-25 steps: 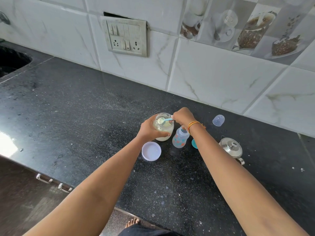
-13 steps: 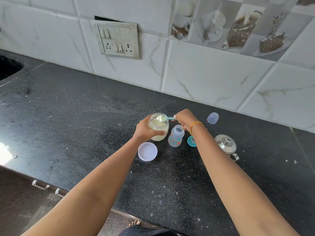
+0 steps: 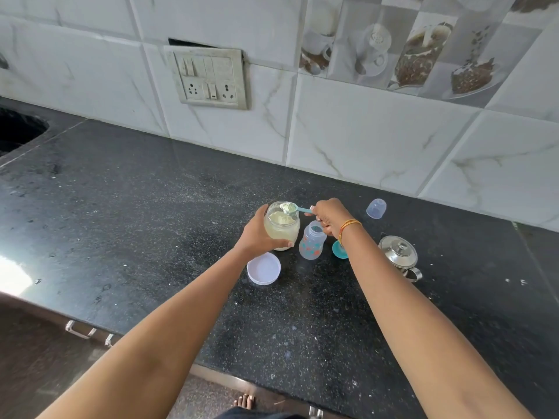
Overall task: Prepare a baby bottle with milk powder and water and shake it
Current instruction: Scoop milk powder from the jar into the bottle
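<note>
A clear jar of pale yellow milk powder (image 3: 282,229) stands open on the black counter, with my left hand (image 3: 257,232) wrapped around its left side. My right hand (image 3: 329,217) pinches the handle of a small teal scoop (image 3: 290,208), heaped with powder, held over the jar's rim. The open baby bottle (image 3: 311,241), clear with coloured dots, stands upright just right of the jar, below my right hand. Its teal teat ring (image 3: 337,250) lies by my right wrist, partly hidden. The bottle's clear cap (image 3: 376,208) rests farther back right.
The jar's white lid (image 3: 263,269) lies upside down in front of the jar. A small lidded steel pot (image 3: 398,255) sits to the right. The tiled wall with a switch panel (image 3: 210,77) is close behind. A sink opening (image 3: 18,128) is at far left.
The scoop has come up out of the jar with powder on it and now sits above the rim. My left hand has kept its hold on the jar.
</note>
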